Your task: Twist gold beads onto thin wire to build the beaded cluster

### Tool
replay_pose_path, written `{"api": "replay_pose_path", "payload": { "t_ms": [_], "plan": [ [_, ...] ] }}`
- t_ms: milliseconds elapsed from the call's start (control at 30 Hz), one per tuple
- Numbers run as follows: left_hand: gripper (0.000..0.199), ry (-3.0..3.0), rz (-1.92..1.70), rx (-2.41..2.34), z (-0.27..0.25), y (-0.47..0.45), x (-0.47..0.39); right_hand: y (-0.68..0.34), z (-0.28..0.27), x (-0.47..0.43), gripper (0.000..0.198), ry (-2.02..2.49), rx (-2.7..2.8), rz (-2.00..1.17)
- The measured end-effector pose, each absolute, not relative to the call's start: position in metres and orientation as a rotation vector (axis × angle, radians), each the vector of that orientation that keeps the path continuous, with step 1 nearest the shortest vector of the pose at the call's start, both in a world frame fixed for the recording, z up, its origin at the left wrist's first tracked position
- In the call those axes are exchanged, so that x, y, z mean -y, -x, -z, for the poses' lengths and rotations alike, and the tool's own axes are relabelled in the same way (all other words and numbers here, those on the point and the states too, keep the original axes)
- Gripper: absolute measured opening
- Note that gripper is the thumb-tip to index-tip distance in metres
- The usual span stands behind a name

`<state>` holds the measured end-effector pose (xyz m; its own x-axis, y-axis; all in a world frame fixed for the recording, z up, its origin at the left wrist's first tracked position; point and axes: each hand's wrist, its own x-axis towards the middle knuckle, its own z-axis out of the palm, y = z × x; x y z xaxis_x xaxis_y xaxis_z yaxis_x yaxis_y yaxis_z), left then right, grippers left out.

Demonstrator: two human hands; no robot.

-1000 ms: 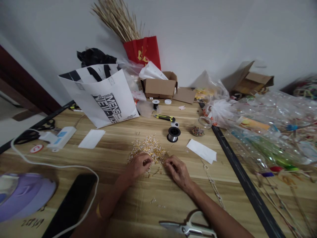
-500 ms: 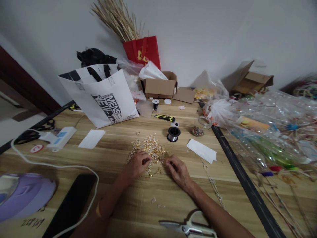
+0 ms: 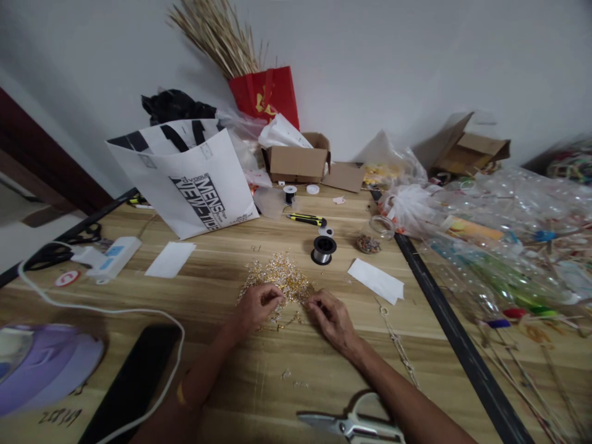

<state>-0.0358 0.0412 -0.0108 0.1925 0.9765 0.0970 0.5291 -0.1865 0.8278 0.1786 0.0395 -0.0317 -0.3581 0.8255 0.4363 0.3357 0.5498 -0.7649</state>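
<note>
A glittering heap of gold and clear beads (image 3: 283, 274), perhaps partly strung, lies at the middle of the wooden table. At its left front side my left hand (image 3: 259, 306) is closed, thumb and forefinger pinched together. My right hand (image 3: 333, 319) rests low at the heap's right edge, its fingers also pinched. Whatever sits between the fingertips of either hand is too small to make out. A short gold beaded piece (image 3: 287, 322) lies on the wood between the hands. Nearer to me are a few loose clear beads (image 3: 287, 374).
Scissors (image 3: 351, 422) lie by my right forearm, near a knotted cord (image 3: 401, 351). Beyond the heap are a wire spool (image 3: 323, 251), a yellow-black utility knife (image 3: 306, 219) and a bead jar (image 3: 370, 242). A white paper bag (image 3: 194, 179), power strip (image 3: 115, 259) and black phone (image 3: 132, 382) are leftward.
Almost nothing differs. Both hands keep their pinched pose beside the bead heap, and the whole view has shifted very slightly.
</note>
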Motion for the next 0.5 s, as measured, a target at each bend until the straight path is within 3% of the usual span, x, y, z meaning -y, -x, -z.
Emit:
{"api": "replay_pose_path", "payload": {
  "t_ms": [367, 500],
  "plan": [
    [0.013, -1.949, -1.019, -1.410, 0.016, 0.025, -0.040, -0.178, 0.030, -0.039, 0.018, 0.932, 1.939, -0.735],
    [0.018, -1.796, -0.905, -1.350, 0.012, 0.014, -0.034, -0.178, 0.030, -0.040, 0.017, 0.915, 1.940, -0.728]
  ]
}}
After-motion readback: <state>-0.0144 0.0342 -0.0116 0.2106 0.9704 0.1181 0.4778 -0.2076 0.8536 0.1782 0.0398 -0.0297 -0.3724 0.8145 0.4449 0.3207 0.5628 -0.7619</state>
